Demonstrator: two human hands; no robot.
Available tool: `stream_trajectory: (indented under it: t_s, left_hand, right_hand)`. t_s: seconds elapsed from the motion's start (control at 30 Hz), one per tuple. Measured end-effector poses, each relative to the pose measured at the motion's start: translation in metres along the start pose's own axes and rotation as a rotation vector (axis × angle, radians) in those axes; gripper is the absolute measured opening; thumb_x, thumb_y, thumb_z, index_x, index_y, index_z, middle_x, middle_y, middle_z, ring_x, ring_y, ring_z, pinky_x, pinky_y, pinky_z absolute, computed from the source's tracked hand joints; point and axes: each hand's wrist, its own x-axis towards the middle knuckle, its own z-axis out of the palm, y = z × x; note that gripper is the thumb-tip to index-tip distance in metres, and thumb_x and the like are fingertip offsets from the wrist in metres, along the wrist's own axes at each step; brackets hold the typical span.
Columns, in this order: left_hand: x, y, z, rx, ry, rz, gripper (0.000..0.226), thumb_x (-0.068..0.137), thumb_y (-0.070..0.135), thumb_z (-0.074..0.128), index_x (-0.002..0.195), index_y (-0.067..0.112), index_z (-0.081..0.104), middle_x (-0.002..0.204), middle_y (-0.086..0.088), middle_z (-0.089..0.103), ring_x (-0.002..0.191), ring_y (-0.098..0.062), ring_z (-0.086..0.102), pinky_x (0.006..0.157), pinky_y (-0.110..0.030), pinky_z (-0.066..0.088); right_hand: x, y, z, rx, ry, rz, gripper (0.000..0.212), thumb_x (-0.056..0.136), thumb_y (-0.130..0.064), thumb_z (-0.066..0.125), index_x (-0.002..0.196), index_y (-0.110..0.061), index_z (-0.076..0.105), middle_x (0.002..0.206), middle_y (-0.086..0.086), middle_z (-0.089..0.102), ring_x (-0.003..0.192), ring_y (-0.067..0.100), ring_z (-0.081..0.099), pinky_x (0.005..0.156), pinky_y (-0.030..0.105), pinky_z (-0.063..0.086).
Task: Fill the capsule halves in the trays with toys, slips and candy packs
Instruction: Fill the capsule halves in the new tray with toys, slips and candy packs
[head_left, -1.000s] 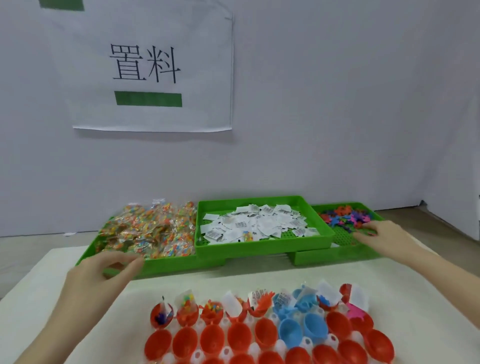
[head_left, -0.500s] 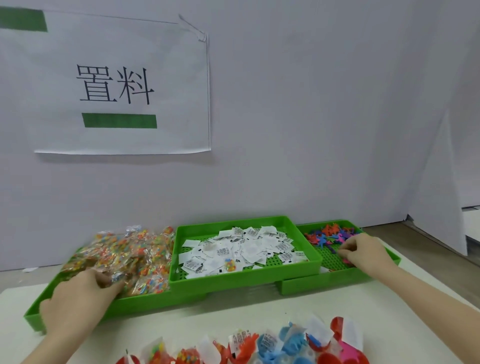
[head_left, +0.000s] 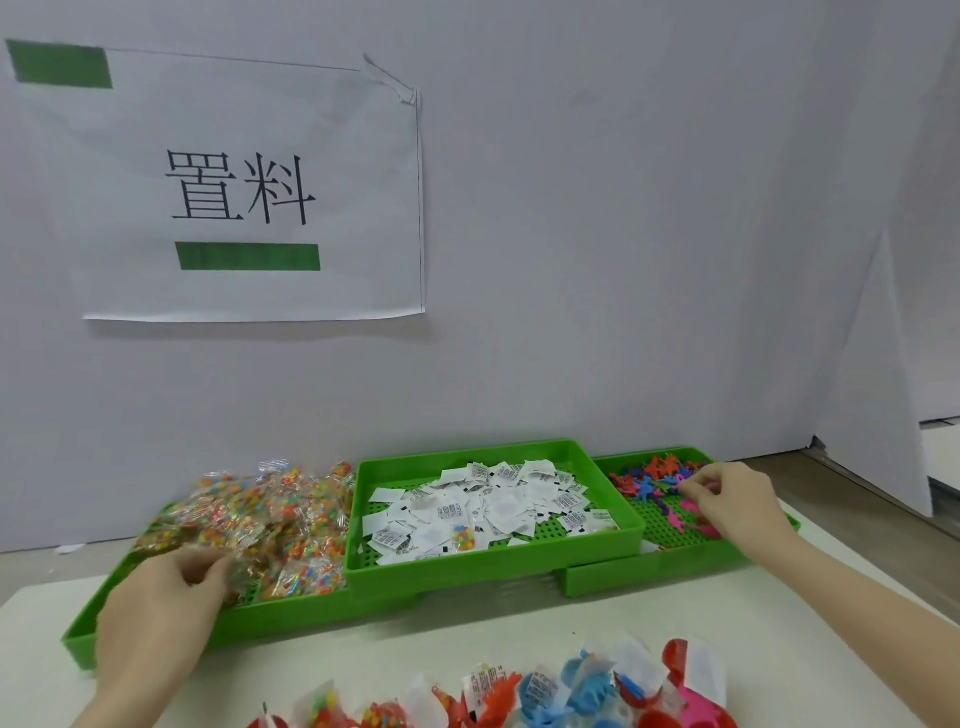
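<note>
Candy packs (head_left: 270, 514) under left hand (head_left: 161, 597); toys (head_left: 660, 478) under right hand (head_left: 737, 499).

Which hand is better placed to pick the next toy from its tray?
Right. The right hand already rests in the toy tray, fingers among the toys; the left hand is at the candy packs.

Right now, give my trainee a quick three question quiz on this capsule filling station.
1. True or false: the left hand is in the candy packs.
2. Which tray holds the paper slips? A left, B middle, C right.
3. Fill in: the right hand is at the tray of small plastic ____.

Key: 1 true. 2 B, the middle green tray. 3 toys.
</note>
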Motion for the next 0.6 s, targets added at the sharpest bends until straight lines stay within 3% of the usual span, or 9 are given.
stream_trajectory:
  t_s: [0.07,0.17,0.3,0.4,0.47,0.5,0.53,0.57,0.6]
  left_hand:
    - [-0.002,-0.003,-0.001,-0.046,0.032,0.035,0.009,0.084,0.014,0.065,0.080,0.008,0.072,0.082,-0.015,0.069,0.083,-0.033,0.060,0.071,-0.037,0.043]
    - [-0.004,-0.007,-0.002,-0.086,0.098,0.030,0.010,0.082,0.016,0.067,0.078,0.007,0.071,0.086,-0.017,0.063,0.079,-0.032,0.058,0.074,-0.040,0.043]
    - [-0.006,-0.011,-0.004,-0.189,0.138,-0.011,0.007,0.085,0.014,0.063,0.081,0.009,0.065,0.104,-0.020,0.059,0.100,-0.039,0.055,0.091,-0.050,0.042]
    - [-0.005,-0.008,-0.009,-0.353,0.136,-0.083,0.009,0.091,0.018,0.055,0.083,0.017,0.057,0.098,-0.019,0.063,0.094,-0.039,0.058,0.089,-0.055,0.045]
    - [-0.006,-0.007,-0.012,-0.467,0.253,-0.137,0.012,0.093,0.018,0.052,0.092,0.008,0.058,0.098,-0.022,0.064,0.096,-0.038,0.058,0.093,-0.051,0.043]
    - [-0.008,-0.004,-0.016,-0.557,0.312,-0.174,0.016,0.094,0.018,0.051,0.096,0.005,0.058,0.098,-0.016,0.067,0.098,-0.032,0.060,0.094,-0.046,0.043]
    - [-0.012,0.000,-0.022,-0.630,0.347,-0.198,0.015,0.095,0.019,0.049,0.095,0.006,0.057,0.089,0.002,0.071,0.092,-0.013,0.064,0.089,-0.035,0.044]
    - [-0.014,0.003,-0.028,-0.678,0.333,-0.211,0.014,0.096,0.019,0.046,0.087,0.012,0.054,0.073,0.019,0.069,0.074,0.007,0.061,0.079,-0.021,0.045]
    - [-0.016,0.004,-0.035,-0.723,0.277,-0.246,0.021,0.098,0.019,0.041,0.079,0.017,0.048,0.056,0.027,0.062,0.057,0.012,0.057,0.066,-0.015,0.044]
  right_hand:
    - [-0.002,-0.001,0.001,-0.001,-0.007,-0.009,0.021,0.085,-0.016,0.064,0.071,0.000,0.068,0.065,0.013,0.066,0.057,0.019,0.059,0.059,0.026,0.041]
    - [-0.005,-0.003,0.000,0.013,-0.067,0.039,0.014,0.079,-0.008,0.070,0.066,-0.007,0.065,0.062,0.002,0.061,0.057,0.009,0.052,0.066,0.025,0.042]
    - [-0.010,-0.007,-0.001,0.047,-0.096,0.097,0.017,0.074,0.001,0.072,0.090,-0.002,0.067,0.092,0.013,0.066,0.077,0.022,0.060,0.082,0.034,0.049]
    - [-0.011,-0.007,-0.001,-0.178,-0.204,0.080,0.036,0.074,-0.024,0.077,0.105,-0.012,0.064,0.110,0.006,0.061,0.102,0.022,0.058,0.087,0.031,0.046]
    - [-0.011,-0.011,-0.004,-0.391,-0.303,0.105,0.042,0.071,-0.043,0.074,0.105,-0.022,0.061,0.108,-0.002,0.060,0.101,0.017,0.057,0.080,0.026,0.046]
    - [-0.010,-0.012,-0.005,-0.430,-0.333,0.125,0.043,0.070,-0.047,0.074,0.102,-0.021,0.061,0.104,-0.003,0.062,0.095,0.015,0.058,0.076,0.024,0.045]
    - [-0.008,-0.012,-0.005,-0.438,-0.344,0.138,0.041,0.070,-0.046,0.075,0.098,-0.019,0.063,0.099,-0.003,0.064,0.089,0.014,0.058,0.072,0.023,0.044]
    - [-0.007,-0.012,-0.005,-0.438,-0.342,0.144,0.039,0.070,-0.043,0.076,0.095,-0.016,0.064,0.097,-0.001,0.066,0.084,0.014,0.058,0.070,0.022,0.043]
    - [-0.005,-0.012,-0.003,-0.437,-0.338,0.144,0.036,0.071,-0.037,0.076,0.095,-0.013,0.065,0.097,0.001,0.067,0.084,0.015,0.058,0.069,0.022,0.043]
